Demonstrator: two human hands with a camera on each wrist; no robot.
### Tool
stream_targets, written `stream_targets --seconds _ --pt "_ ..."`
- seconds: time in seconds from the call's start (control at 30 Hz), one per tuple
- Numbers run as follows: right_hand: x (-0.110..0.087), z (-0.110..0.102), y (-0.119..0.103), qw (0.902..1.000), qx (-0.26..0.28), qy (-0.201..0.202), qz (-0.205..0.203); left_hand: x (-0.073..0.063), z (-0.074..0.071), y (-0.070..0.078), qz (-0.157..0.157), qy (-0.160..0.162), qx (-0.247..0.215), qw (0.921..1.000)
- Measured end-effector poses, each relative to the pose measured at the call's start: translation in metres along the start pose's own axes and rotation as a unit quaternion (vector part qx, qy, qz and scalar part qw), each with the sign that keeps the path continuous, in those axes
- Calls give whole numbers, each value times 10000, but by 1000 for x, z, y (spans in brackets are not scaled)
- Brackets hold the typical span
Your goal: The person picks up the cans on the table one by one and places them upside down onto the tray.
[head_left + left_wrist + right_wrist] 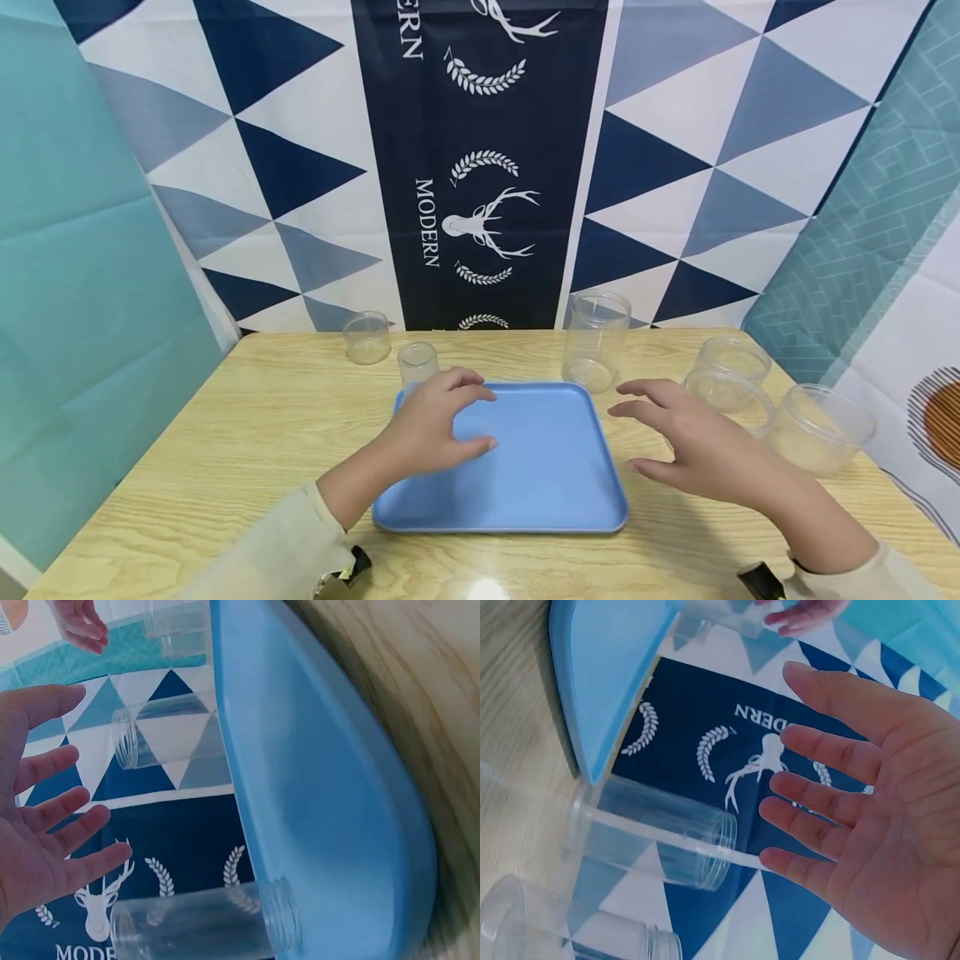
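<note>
My left hand [441, 421] hovers over the left part of a blue tray [540, 467], with fingers spread and nothing in them. Just beyond it, a small clear plastic jar [417, 360] stands mouth down at the tray's back left corner; its threaded rim [283, 919] shows in the left wrist view. To the right of the tray, my right hand [686, 437] is held in the air, fingers apart and holding nothing. Behind that hand is a tall clear jar [596, 342], upright beside the tray's back right corner.
Low clear jars [738, 358] stand on the right of the wooden table [262, 433], partly behind my right hand, with a wide clear jar [821, 429] near the right edge. Another low clear jar [367, 337] is at the back left. A patterned cloth [480, 125] hangs behind.
</note>
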State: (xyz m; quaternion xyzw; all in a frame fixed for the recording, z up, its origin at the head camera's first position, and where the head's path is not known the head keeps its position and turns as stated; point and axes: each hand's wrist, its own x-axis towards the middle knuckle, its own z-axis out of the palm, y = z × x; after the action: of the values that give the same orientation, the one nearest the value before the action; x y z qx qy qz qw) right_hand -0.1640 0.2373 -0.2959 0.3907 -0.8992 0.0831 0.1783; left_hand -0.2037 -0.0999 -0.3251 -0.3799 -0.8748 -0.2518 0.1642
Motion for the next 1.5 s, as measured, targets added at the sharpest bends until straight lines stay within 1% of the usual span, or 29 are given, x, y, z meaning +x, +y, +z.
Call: stream_targets --seconds 0.13,0.33,0.43,0.6,0.8,1.0,1.1,1.2,1.43,1.5 --pt "-4 -4 5 9999 51 -48 131 2 3 4 -3 -193 -5 9998" --pt "-9 -10 11 9992 114 -177 353 3 8 7 -4 -297 -158 9994" --pt "-12 -14 15 9985 124 -240 486 3 11 9 -49 -342 -231 9991" --pt "-17 -19 24 9974 131 -232 664 4 15 12 -177 -410 -393 9982" --pt "-27 -22 38 9950 219 -267 934 7 21 17 -268 -588 -471 9968" --pt "-37 -23 53 9948 187 -209 983 12 28 21 -225 -643 -523 9963" --pt "-41 -22 58 9947 12 -101 1027 13 31 23 -264 -705 -584 9955" --pt "-45 -22 64 9938 -17 -63 1107 14 34 24 -323 -699 -639 9950" --pt "-51 -23 77 9858 343 -387 1595 14 40 28 -468 -658 -854 9931" --pt "-52 -22 81 9839 386 -404 1700 15 43 27 -461 -651 -882 9929"
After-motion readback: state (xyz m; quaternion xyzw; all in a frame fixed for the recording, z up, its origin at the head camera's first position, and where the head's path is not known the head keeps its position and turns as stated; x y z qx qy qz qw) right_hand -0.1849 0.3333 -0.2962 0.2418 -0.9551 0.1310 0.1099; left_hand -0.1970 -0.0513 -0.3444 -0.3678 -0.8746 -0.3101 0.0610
